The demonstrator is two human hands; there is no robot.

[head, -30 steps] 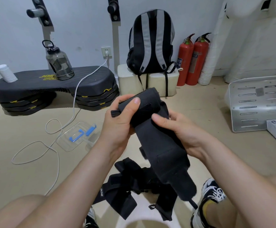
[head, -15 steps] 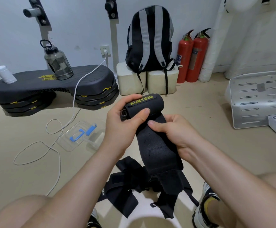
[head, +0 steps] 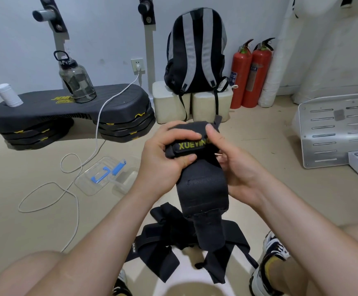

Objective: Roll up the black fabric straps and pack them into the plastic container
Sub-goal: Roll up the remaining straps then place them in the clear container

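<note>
A black fabric strap [head: 202, 189] with yellow lettering is partly rolled at its top end, and its loose tail hangs down between my knees. My left hand [head: 165, 154] grips the rolled part, fingers over it and thumb under. My right hand [head: 233, 165] holds the roll's right side, thumb on top near the lettering. More black straps [head: 152, 251] lie in a loose heap on the floor below. The clear plastic container [head: 101, 178] with blue clips sits on the floor to the left of my left hand.
A white cable [head: 71, 189] loops across the floor beside the container. A black step platform [head: 71, 107] carries a water bottle [head: 75, 80]. A backpack [head: 197, 54], two red fire extinguishers [head: 250, 73] and a metal plate [head: 336, 129] stand further off.
The roll has grown as both hands turned it, and the hanging tail is shorter. My right thumb has moved up onto the roll beside the lettering.
</note>
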